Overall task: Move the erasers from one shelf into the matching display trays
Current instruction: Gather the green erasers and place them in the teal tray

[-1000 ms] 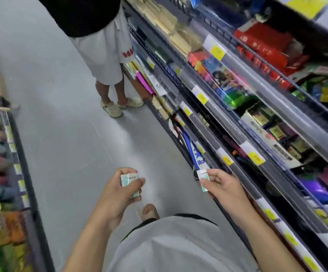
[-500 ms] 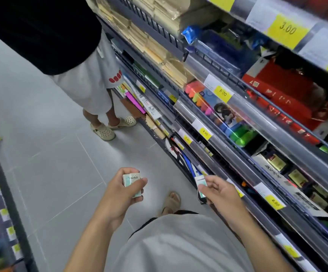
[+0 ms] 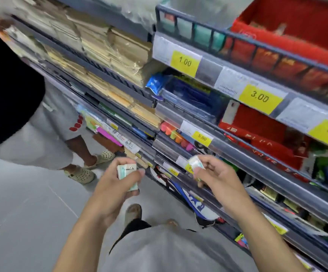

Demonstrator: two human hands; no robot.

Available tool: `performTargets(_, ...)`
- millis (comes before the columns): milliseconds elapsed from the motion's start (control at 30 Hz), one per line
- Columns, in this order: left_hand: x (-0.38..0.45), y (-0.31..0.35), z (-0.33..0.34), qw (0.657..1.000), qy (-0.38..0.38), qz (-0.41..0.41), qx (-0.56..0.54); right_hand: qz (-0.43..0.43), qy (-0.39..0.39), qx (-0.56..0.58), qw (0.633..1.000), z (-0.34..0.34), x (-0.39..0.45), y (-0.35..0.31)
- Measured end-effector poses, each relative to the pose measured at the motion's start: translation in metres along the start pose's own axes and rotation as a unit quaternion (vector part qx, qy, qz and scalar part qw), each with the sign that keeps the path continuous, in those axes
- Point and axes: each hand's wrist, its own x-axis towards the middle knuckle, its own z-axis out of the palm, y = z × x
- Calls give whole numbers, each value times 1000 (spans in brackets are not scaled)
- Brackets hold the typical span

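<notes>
My left hand (image 3: 114,185) grips a small stack of white-and-green erasers (image 3: 125,171) in front of my waist. My right hand (image 3: 216,177) pinches one more white-and-green eraser (image 3: 196,163) between thumb and fingertips, close to the front rail of a lower shelf (image 3: 243,154). On the top shelf at upper right, a row of teal and red packs (image 3: 198,32) stands behind a wire rail. The view is motion-blurred.
Tiered shelves with yellow price tags (image 3: 184,61) fill the right side, holding red boxes (image 3: 261,130), blue packs (image 3: 188,95), highlighters (image 3: 175,134) and stacked brown paper (image 3: 108,46). Another person (image 3: 21,114) in white shorts and sandals stands close on the left, on the grey floor (image 3: 21,213).
My view has swung up toward the higher shelves. Both hands rose a little with their erasers and came closer to the shelf front; the grips are the same.
</notes>
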Motion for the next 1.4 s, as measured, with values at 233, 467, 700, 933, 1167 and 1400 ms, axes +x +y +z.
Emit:
performTargets(233,36,92,10,985,-149,65,54,-30,49,87,995,21,-8,-36)
performTargets(467,46,170,31,942,-304,118,79,-82,118,77,987,30,-28,-92)
performTargets(700,42,224,56,912,-356,195,53,-217,160,-105,957,18,-41,-191)
performTargets(933,48,256,64,904,-356,236,31,-271,278,-363,847,-14,14,-275)
performTargets(1167,60,265,64,906,-341,248,22,-127,289,-490,812,-38,88,-302)
performTargets(1400,72,269,63,907,-343,244,25,-93,288,-545,782,-38,112,-305)
